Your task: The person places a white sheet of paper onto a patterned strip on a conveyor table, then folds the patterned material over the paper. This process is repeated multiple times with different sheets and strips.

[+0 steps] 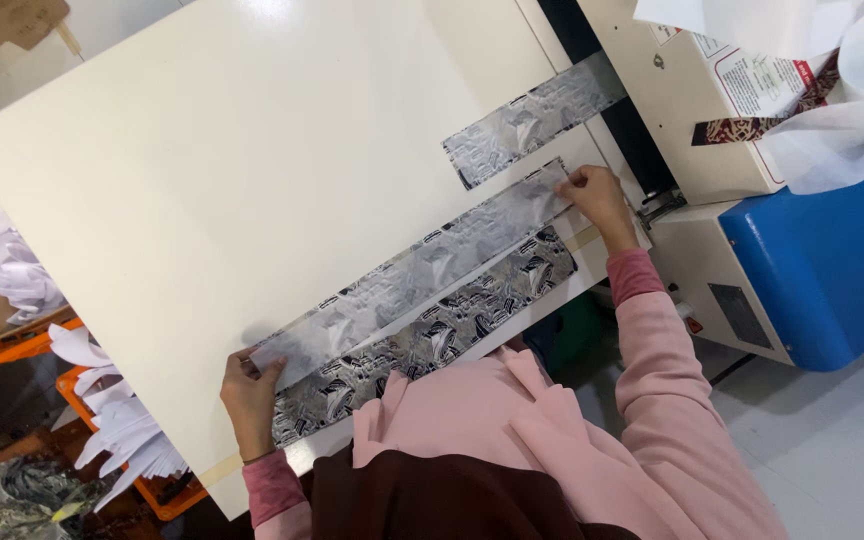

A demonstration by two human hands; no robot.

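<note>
We hold the pale translucent strip (417,268) flat on the tabletop (202,180), directly above the patterned fabric strip (432,335). Left hand (250,390) and right hand (597,200) pinch its ends. It appears light, limp and crease-prone; grip both ends.

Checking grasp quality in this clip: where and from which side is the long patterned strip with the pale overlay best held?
By its two short ends, one hand at each, coming in from beyond the ends. The strip lies flat and long on the white table, so pinching its middle would likely buckle it. The left hand and right hand sit on those ends.
</note>
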